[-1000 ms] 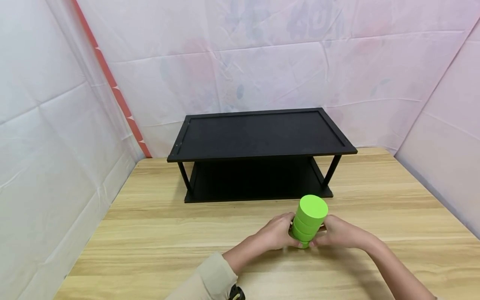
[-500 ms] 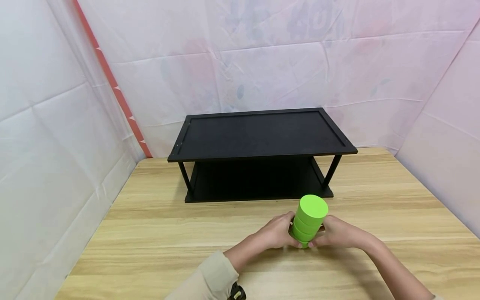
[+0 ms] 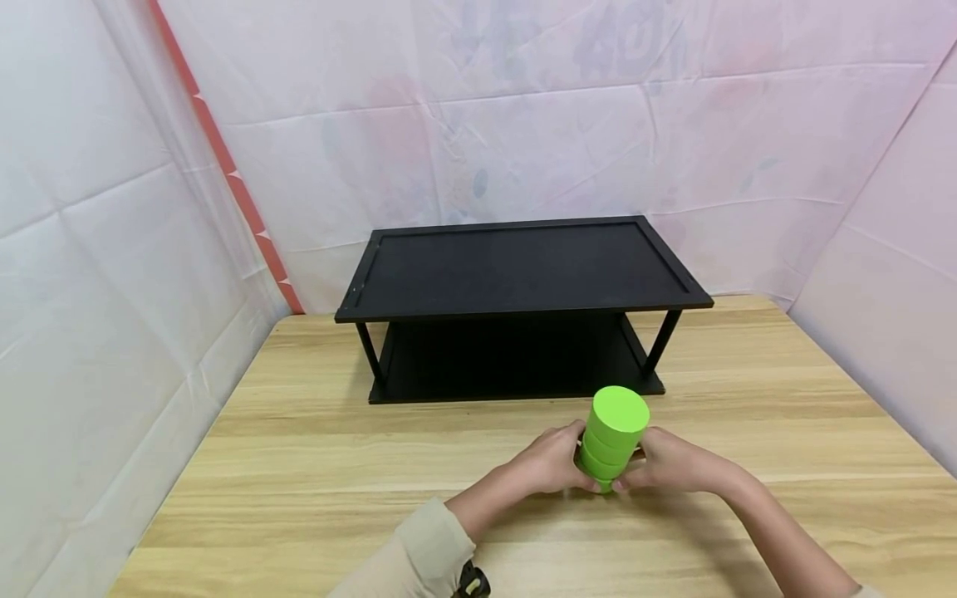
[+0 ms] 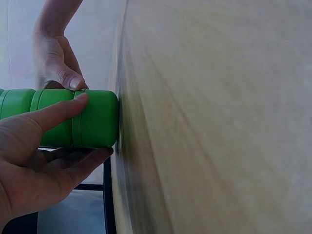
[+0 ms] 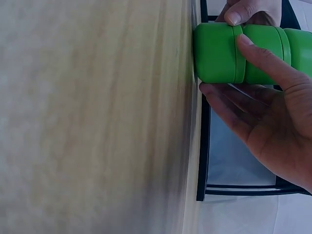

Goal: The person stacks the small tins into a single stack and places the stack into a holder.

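Observation:
A bright green cylinder of stacked round sections (image 3: 615, 436) stands nearly upright in front of the black rack, its base right at the tabletop. Both hands hold it low, one from each side. My left hand (image 3: 552, 461) grips its left side; in the left wrist view the thumb lies across the seam of the lowest section (image 4: 100, 122) with the fingers behind. From the right, my right hand (image 3: 676, 463) grips it too, its thumb over the same seam in the right wrist view and fingers (image 5: 226, 109) around the far side, partly hidden by the cylinder.
Just behind the hands stands a low two-tier black rack (image 3: 523, 270) on short posts. The wooden table (image 3: 321, 490) reaches back to white sheets (image 3: 538, 149) hanging at the rear and sides. A dark watch (image 3: 473, 581) shows by the left sleeve (image 3: 429, 544).
The top of the green cylinder has shifted slightly to the left. Both hands keep their hold and have barely moved.

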Demonstrator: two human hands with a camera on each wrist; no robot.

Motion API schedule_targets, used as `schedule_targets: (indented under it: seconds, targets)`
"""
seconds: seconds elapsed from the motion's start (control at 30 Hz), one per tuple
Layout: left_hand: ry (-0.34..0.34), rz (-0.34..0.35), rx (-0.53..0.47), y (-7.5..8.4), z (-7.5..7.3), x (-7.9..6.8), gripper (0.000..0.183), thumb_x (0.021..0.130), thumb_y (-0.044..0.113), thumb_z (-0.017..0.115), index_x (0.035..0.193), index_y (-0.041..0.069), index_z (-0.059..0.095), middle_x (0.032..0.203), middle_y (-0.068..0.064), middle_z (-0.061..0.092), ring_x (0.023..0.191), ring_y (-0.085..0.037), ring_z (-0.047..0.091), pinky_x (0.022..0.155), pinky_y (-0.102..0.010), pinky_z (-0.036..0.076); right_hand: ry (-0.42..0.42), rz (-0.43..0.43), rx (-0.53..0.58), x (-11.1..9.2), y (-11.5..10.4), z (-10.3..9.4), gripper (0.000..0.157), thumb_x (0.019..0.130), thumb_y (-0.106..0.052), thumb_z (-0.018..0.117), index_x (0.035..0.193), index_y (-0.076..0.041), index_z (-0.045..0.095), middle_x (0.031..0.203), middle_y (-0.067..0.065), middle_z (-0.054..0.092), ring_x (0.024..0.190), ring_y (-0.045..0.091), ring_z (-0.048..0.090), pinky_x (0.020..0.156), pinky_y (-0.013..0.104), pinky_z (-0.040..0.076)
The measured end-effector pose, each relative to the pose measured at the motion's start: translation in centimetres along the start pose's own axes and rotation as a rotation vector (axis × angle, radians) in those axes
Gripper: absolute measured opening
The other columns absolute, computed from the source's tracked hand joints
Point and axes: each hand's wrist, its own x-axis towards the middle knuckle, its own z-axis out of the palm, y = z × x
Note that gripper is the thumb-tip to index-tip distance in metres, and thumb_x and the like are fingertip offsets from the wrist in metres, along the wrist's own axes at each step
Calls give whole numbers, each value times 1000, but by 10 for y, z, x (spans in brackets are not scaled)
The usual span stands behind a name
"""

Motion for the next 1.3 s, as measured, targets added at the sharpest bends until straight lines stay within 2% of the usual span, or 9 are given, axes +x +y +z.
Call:
schedule_targets:
  seconds: [0.3, 0.6, 0.93, 1.3]
  targets:
    - [14, 11, 13, 0, -2, -2, 62, 64, 19, 86, 116, 11, 52, 100, 5, 60, 91, -4, 55, 77, -16, 44, 1, -6, -9, 2, -4, -1, 39, 77, -19, 75, 108, -7, 55, 101, -5, 60, 96, 9, 56, 81, 33, 50]
    - [44, 6, -4, -1, -12, -5, 63, 63, 17, 86, 116, 11, 53, 99, 5, 60, 91, -5, 55, 77, -18, 45, 8, -32, -8, 12, -9, -3, 39, 76, -14, 76, 108, -8, 55, 101, -4, 60, 96, 11, 57, 81, 34, 50]
    - [61, 20, -52, -4, -21, -7, 66, 65, 17, 85, 122, 13, 51, 102, 7, 59, 93, -5, 55, 79, -19, 45, 9, 45, -47, 19, -16, -9, 39, 77, -20, 75, 108, -6, 56, 103, -2, 59, 97, 14, 57, 82, 39, 49]
    - [59, 5, -38, -5, -30, -11, 68, 67, 19, 84, 125, 11, 50, 105, 3, 60, 96, -9, 56, 80, -20, 46, 23, 48, -60, 26, -21, -7, 41, 77, -21, 75, 109, -6, 54, 104, -1, 57, 97, 15, 56, 82, 36, 49]
